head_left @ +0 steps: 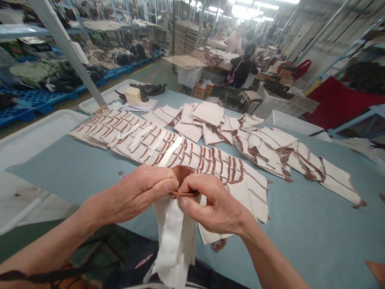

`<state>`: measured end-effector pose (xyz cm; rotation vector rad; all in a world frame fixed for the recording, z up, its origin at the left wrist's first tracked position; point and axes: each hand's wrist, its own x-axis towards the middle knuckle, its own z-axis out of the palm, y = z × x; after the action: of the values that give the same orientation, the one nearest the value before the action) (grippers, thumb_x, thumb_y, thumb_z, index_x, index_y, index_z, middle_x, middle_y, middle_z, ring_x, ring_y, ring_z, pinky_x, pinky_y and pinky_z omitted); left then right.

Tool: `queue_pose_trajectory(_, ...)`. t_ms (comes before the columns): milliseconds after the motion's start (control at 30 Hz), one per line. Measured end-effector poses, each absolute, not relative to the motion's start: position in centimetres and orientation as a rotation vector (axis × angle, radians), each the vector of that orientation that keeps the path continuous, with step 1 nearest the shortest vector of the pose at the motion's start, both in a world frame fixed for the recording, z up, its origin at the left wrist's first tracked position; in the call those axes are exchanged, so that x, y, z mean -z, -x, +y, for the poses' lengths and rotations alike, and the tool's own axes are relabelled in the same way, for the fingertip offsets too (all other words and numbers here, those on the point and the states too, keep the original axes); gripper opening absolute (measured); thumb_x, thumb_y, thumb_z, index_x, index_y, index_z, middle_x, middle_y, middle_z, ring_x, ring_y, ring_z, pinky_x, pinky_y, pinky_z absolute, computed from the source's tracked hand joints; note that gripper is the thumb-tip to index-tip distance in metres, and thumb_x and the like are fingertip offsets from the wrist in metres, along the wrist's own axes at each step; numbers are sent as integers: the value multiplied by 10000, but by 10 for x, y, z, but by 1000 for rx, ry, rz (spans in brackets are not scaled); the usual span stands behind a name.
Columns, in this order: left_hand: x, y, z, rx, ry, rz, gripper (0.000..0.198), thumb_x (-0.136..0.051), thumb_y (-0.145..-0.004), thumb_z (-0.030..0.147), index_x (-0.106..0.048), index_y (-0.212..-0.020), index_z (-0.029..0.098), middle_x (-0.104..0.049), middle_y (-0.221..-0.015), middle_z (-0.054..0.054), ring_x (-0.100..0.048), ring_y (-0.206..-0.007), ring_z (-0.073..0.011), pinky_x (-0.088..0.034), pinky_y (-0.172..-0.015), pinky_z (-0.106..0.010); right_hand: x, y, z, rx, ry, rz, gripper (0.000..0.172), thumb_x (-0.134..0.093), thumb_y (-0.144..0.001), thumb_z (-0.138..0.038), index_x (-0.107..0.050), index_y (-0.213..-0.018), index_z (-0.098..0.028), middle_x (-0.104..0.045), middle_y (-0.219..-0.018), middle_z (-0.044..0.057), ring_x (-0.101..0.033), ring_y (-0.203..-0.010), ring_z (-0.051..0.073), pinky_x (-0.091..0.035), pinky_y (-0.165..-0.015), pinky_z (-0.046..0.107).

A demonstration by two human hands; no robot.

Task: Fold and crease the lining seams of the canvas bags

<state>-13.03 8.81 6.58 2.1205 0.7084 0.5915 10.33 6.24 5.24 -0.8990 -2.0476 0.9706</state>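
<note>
Both hands grip the brown upper edge of a cream and brown sewn fabric piece (pixel 189 233), which hangs down over the table's near edge. My left hand (pixel 147 188) pinches that edge between thumb and fingers from the left. Close beside it, my right hand (pixel 210 200) pinches the same edge, thumb in front. A white strip (pixel 173 237) hangs down the front of the piece. Just beyond the hands lies a long overlapping row of cream pieces with brown seams (pixel 207 160), with several white strips (pixel 171 150) laid across it.
A blue-green table (pixel 315 237) spreads around the work. A loose heap of cream pieces (pixel 207 114) lies at its far side. A yellowish block (pixel 136 96) sits at the back left. White bins (pixel 39 132) stand beside the table. A person (pixel 242 70) sits farther back.
</note>
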Motion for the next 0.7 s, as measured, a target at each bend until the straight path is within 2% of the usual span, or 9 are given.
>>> queue_pose_trajectory(67,-75,129,85,-461,-2224,742,451,-406,-1177,374,-600,-807,205,-623,-756,23,-541,-685,-149,-420,-674,-253,-52,-102,61,-917,913,-2065,175,-586,-878,-175,-539,-715,-219,-532,-658,-55,-476,-621,115,-325,-618,264)
queue_pose_trajectory(200,-80,128,81,-371,-2308,810,434,-412,-1165,351,-563,-783,212,-589,-720,31,-529,-657,-142,-393,-636,-248,-51,-101,58,-893,934,-2078,195,-602,-928,-188,-568,-737,-210,-553,-669,-55,-491,-622,109,-339,-623,255)
queue_pose_trajectory(367,-85,129,87,-347,-2220,693,413,-540,-1109,276,-477,-705,218,-434,-629,76,-416,-552,-104,-304,-523,-230,-53,-103,57,-969,931,-2111,219,-647,-990,-244,-608,-779,-203,-575,-686,-59,-507,-619,100,-334,-623,256)
queue_pose_trajectory(500,-75,132,91,-383,-2172,653,444,-512,-1104,263,-393,-677,228,-312,-616,86,-346,-514,-100,-263,-500,-246,-52,-104,60,-1126,908,-2083,216,-636,-1003,-297,-635,-807,-206,-568,-687,-61,-493,-607,106,-345,-607,250)
queue_pose_trajectory(600,-61,134,89,-486,-2300,709,418,-499,-1096,220,-405,-689,230,-353,-619,83,-380,-525,-110,-267,-534,-272,-46,-102,61,-1141,872,-2055,169,-556,-982,-265,-638,-847,-207,-599,-733,-39,-528,-645,125,-375,-631,261)
queue_pose_trajectory(700,-53,134,85,-608,-2412,743,378,-520,-1074,189,-437,-708,235,-420,-634,70,-403,-550,-133,-272,-555,-298,-35,-96,62,-1047,883,-1987,341,-496,-1058,-308,-504,-727,-227,-491,-659,-51,-463,-605,119,-339,-614,275)
